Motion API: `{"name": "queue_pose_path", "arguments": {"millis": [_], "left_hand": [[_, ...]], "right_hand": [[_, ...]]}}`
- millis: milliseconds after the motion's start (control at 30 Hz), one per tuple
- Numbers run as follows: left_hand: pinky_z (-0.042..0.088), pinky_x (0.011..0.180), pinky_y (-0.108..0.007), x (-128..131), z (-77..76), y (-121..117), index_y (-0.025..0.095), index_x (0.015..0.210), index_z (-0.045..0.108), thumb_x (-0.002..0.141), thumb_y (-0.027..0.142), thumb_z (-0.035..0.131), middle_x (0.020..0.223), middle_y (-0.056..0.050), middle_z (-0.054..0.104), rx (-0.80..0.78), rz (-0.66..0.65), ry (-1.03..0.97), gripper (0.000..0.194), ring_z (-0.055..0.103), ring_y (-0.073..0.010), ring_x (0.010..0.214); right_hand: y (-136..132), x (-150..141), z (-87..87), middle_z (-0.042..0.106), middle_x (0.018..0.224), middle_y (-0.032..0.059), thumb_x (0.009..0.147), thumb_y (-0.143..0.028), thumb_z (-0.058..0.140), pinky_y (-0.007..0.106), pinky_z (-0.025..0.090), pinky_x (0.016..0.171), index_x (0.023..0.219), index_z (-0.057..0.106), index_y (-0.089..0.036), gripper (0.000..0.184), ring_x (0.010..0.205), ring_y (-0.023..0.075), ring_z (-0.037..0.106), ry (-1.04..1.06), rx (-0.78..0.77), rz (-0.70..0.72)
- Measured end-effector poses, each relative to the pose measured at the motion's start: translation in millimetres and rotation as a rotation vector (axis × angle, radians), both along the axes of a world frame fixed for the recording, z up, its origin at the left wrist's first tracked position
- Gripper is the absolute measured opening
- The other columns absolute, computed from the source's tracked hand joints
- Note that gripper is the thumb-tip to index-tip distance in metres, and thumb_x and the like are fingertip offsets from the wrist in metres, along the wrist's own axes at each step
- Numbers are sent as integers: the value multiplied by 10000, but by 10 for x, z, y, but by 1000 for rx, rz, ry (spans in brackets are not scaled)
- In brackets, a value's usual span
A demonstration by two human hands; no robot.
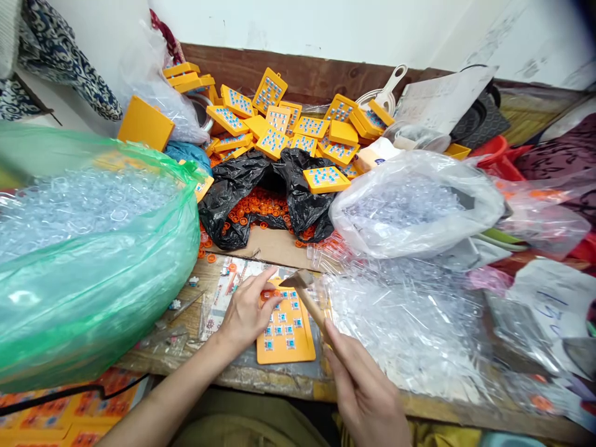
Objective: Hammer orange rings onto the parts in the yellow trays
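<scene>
A yellow plastic board [291,355] lies flat on the bench in front of me, with several blue-and-white square pieces set in its face. At the board's upper left, the thumb and fingers of my left hand [244,310] close around a small orange round cap [269,294]. My right hand [365,388] grips the wooden handle of a hammer [316,310]. The hammer's metal head hangs over the board's upper edge, close to my left fingertips. Part of the board's upper left is hidden by my left hand.
A green plastic bag [139,292] of clear pieces bulges at left. Orange caps spill from a black bag [226,192] behind the board, below a heap of yellow boards [272,143]. A white bag [414,233] and loose clear plastic strips [400,323] lie at right.
</scene>
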State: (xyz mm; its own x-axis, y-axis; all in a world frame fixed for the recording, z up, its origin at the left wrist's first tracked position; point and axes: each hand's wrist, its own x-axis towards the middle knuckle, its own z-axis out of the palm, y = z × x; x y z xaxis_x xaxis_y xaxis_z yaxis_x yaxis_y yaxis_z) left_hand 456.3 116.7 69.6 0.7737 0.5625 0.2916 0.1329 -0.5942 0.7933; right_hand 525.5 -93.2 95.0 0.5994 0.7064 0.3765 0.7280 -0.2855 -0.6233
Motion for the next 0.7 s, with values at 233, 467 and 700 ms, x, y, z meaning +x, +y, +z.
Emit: {"name": "queue_pose_path", "arguments": {"millis": [233, 467, 700], "left_hand": [[537, 836, -325, -27, -2, -43, 193, 1327, 493, 852, 184, 592, 911, -54, 693, 58, -37, -16, 485, 648, -182, 869], [508, 946, -379, -8, 83, 191, 170, 1347, 457, 849, 255, 608, 1140, -100, 673, 67, 45, 70, 528, 631, -218, 1048], [466, 966, -451, 622, 311, 1045, 114, 1102, 615, 933, 197, 491, 1205, -141, 601, 336, 260, 265, 225, 562, -241, 1114]], "right_hand": [[-32, -22, -39, 699, 1134, 10, 890, -78, 471, 266, 557, 774, 1401, 433, -381, 596, 937, 188, 705, -53, -37, -19], [-61, -9, -202, 674, 1224, 52, 892, -284, 545, 313, 534, 905, 1282, 608, -247, 398, 1092, 233, 653, 312, -11, -193], [27, -35, -370, 714, 1112, 108, 814, -463, 633, 367, 588, 779, 1342, 528, -178, 609, 996, 282, 681, 918, 175, -355]]}}
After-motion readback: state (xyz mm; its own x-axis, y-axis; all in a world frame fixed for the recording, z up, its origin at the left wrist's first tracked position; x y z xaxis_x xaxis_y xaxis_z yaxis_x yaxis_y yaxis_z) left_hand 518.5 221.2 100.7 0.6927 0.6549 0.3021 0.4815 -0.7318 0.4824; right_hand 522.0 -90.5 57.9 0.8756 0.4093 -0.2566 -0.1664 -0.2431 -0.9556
